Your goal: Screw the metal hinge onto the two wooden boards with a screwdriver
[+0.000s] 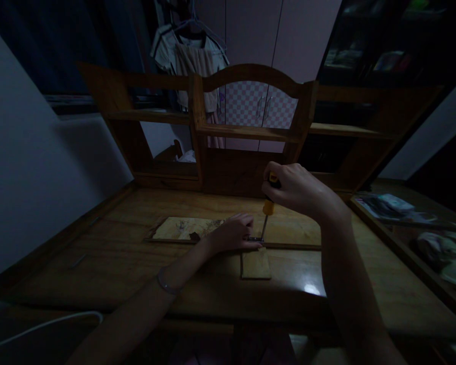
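My right hand (pixel 289 187) is closed around the yellow-and-black handle of a screwdriver (pixel 268 207). The shaft points down and its tip meets a small dark metal piece (pixel 256 239), perhaps a hinge, at the near edge of a long wooden board (pixel 292 232). Fingers curled, my left hand (pixel 235 232) presses that metal piece against the board, with the thumb along its near side. A small square wooden piece (pixel 256 264) lies flat just in front, its far edge close to the metal piece. Dark marks and a dark patch show on the board's left part.
All this lies on a wooden desk (pixel 114 263). A wooden shelf unit (pixel 247 133) stands along its far side. Papers and bags (pixel 391 205) lie at the right, past a raised wooden edge. A white cable (pixel 68 317) runs at lower left. Clothes (pixel 193 61) hang behind.
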Demonstrator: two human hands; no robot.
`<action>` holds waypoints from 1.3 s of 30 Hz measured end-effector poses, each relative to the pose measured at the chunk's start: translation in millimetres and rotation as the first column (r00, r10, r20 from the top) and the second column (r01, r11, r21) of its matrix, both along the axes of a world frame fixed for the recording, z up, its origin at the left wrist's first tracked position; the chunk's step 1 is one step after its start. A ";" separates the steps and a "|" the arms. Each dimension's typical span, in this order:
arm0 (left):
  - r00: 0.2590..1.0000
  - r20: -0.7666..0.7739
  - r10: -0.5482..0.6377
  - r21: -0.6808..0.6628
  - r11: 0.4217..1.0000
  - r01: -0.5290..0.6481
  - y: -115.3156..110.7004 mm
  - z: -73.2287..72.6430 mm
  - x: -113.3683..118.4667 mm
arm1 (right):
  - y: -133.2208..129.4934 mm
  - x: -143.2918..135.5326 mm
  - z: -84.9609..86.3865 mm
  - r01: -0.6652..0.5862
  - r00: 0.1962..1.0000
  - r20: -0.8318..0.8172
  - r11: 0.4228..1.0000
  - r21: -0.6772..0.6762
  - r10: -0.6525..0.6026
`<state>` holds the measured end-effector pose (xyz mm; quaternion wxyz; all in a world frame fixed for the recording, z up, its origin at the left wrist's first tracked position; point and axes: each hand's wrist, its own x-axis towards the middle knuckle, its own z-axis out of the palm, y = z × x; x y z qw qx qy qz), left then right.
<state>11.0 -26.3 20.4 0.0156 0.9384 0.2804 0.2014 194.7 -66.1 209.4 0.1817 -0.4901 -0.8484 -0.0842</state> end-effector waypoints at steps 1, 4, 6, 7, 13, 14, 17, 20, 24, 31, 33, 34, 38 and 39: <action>1.000 -0.002 -0.001 0.002 1.000 0.001 -0.2 0.4 0.0 | -0.1 -0.2 -0.1 -0.001 1.000 0.001 1.000 0.000 0.001; 1.000 -0.008 -0.004 0.001 1.000 0.004 -0.7 1.9 -0.2 | -0.5 -0.7 0.0 -0.005 1.000 0.004 1.000 0.004 0.005; 1.000 -0.008 -0.006 -0.003 1.000 0.006 -0.8 2.5 -0.2 | -0.7 -0.7 0.3 -0.004 1.000 0.012 1.000 0.009 0.004; 1.000 -0.005 -0.009 -0.004 1.000 0.009 -0.6 2.5 -0.2 | -0.8 -0.7 0.4 -0.002 1.000 0.019 1.000 0.011 0.001; 1.000 0.010 -0.015 -0.014 1.000 0.015 0.5 0.7 -0.1 | -1.6 -0.7 0.5 0.013 0.999 0.039 1.000 0.021 -0.013; 1.000 0.011 -0.012 -0.014 1.000 0.012 0.5 0.6 -0.1 | -1.6 -0.6 0.4 0.012 0.999 0.038 1.000 0.023 -0.012; 1.000 0.009 -0.010 -0.008 1.000 0.010 0.0 1.1 0.0 | -1.6 -0.3 0.2 0.006 0.999 0.031 0.999 0.037 -0.007; 1.000 0.006 -0.011 -0.017 1.000 0.011 -0.5 2.0 0.3 | -1.3 0.2 0.1 0.002 1.000 0.023 0.999 0.034 -0.003; 1.000 0.014 -0.011 -0.026 1.000 0.012 0.0 1.9 0.1 | -0.4 0.1 -0.1 0.026 0.998 0.049 0.999 0.036 -0.028; 1.000 0.015 -0.011 -0.017 1.000 0.012 1.5 -0.4 0.1 | -0.2 1.4 -1.2 0.031 0.997 0.067 0.998 0.048 -0.034; 1.000 0.009 -0.013 -0.010 1.000 0.013 1.2 0.1 0.3 | -0.6 1.9 -1.4 0.028 0.997 0.068 0.999 0.044 -0.031; 1.000 0.006 -0.013 -0.008 1.000 0.013 1.0 0.5 0.3 | -0.8 2.1 -1.4 0.028 0.997 0.070 0.999 0.041 -0.031; 1.000 -0.001 -0.017 -0.005 1.000 0.017 0.2 2.6 0.2 | -1.0 1.7 -0.7 0.036 0.996 0.079 0.999 0.041 -0.039; 1.000 -0.003 -0.018 -0.005 1.000 0.018 0.2 2.9 0.3 | -0.9 1.6 -0.6 0.035 0.996 0.080 0.998 0.044 -0.039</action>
